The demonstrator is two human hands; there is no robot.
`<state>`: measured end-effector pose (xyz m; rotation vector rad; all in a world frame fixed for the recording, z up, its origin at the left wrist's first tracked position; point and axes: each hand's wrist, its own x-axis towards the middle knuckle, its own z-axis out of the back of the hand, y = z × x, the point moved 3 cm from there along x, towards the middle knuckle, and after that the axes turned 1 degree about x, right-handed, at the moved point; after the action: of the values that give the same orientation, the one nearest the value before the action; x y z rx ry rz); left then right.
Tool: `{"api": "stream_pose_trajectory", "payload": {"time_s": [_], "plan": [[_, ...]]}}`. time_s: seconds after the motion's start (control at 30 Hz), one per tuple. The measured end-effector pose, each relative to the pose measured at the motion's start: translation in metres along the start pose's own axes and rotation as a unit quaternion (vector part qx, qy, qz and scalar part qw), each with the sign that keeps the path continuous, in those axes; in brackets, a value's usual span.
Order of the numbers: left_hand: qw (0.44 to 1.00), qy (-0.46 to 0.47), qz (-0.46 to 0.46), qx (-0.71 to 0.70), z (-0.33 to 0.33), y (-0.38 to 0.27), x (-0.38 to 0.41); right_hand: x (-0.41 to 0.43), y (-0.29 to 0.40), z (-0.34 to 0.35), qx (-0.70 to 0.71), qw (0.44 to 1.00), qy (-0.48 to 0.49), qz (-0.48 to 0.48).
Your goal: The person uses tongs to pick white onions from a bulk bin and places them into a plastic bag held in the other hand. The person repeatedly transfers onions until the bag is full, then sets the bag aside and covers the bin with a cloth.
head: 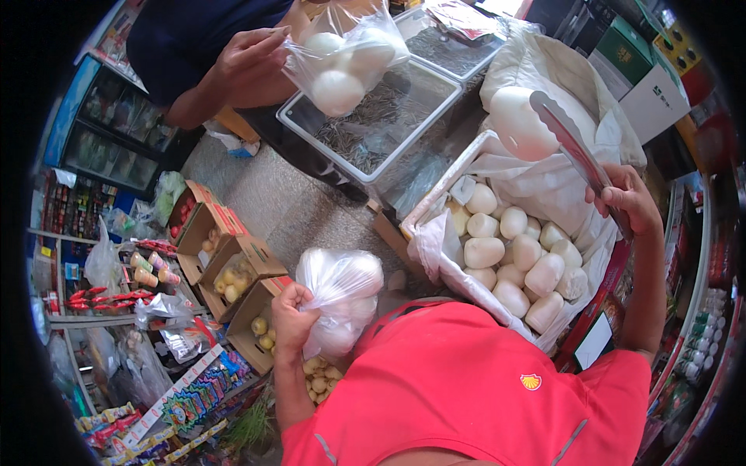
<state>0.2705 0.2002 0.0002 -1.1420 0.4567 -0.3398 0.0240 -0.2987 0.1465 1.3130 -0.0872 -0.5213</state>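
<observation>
My left hand (295, 317) grips the gathered top of a clear plastic bag (341, 300) holding several white steamed buns. Metal tongs (583, 160) are in my right hand (632, 198), raised above a cloth-lined foam box. At the tongs' scalloped tip is one large white steamed bun (516, 123), held up in the air. Below it, several more steamed buns (526, 251) lie piled in the box (449, 172), with white cloth (542, 189) folded back behind them.
Across from me, another person's hand (247, 67) holds a clear bag of buns (338, 90). Beside it stand lidded clear bins (379, 122) with small dark, thin pieces inside. Cardboard boxes of produce (265, 256) and snack shelves (58, 317) line the left. More shelves (688, 326) stand right.
</observation>
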Motion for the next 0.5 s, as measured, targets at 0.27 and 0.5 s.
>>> {"api": "stream_pose_trajectory", "payload": {"time_s": [0.27,0.5], "plan": [[0.999,-0.002,0.034,-0.028,0.003,0.006,0.002,-0.009,-0.042,-0.007,0.012,0.996,-0.032,-0.079],[1.000,0.000,0.010,0.019,0.008,0.016,0.019,0.019,-0.112,-0.027,-0.308,0.946,-0.052,-0.091]]}}
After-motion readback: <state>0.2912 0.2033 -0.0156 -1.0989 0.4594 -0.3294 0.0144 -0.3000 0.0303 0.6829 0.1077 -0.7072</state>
